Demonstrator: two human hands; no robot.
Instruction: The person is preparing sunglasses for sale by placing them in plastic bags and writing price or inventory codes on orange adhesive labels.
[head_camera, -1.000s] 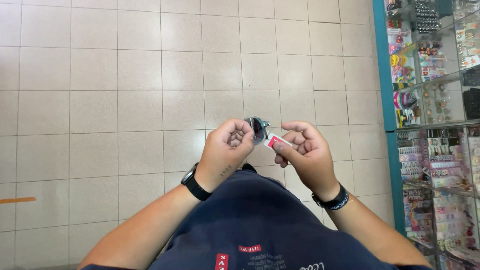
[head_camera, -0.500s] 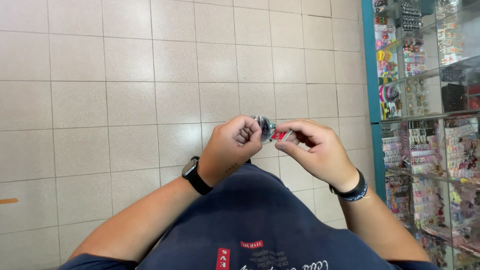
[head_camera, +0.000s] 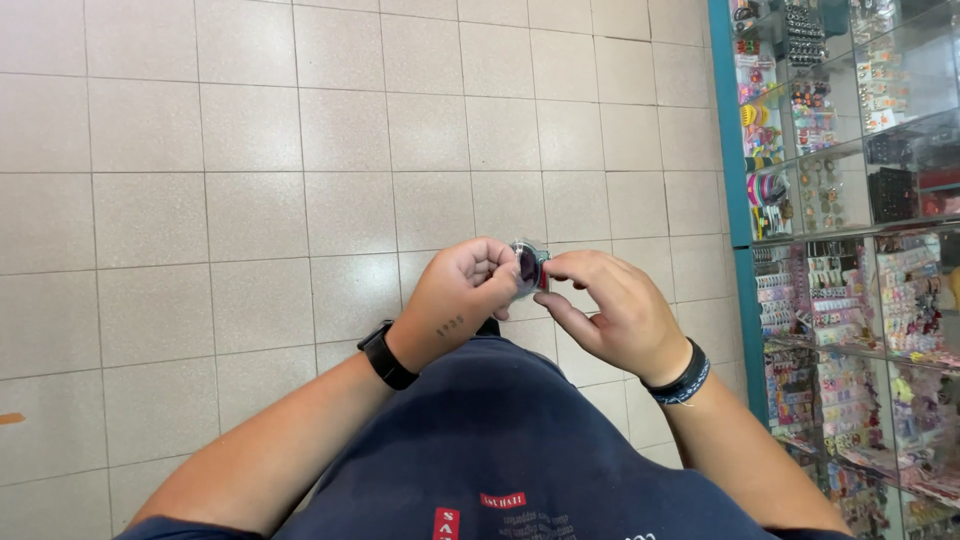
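A small round clear object (head_camera: 527, 268) with a dark and red centre sat pinched between both hands above the tiled floor (head_camera: 250, 150). The left hand (head_camera: 465, 290) was curled tight around its left side. The right hand (head_camera: 610, 305) gripped its right edge with thumb and fingertips (head_camera: 560, 266), beside a glass display case (head_camera: 850, 250).

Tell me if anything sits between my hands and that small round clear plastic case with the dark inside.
Nothing visible does. The left hand grips the small round clear plastic case directly, and the right hand has fingertips at its other side.

1 head-worn camera looks steeply down, close over both hands, at the tiled floor (head_camera: 250, 200).
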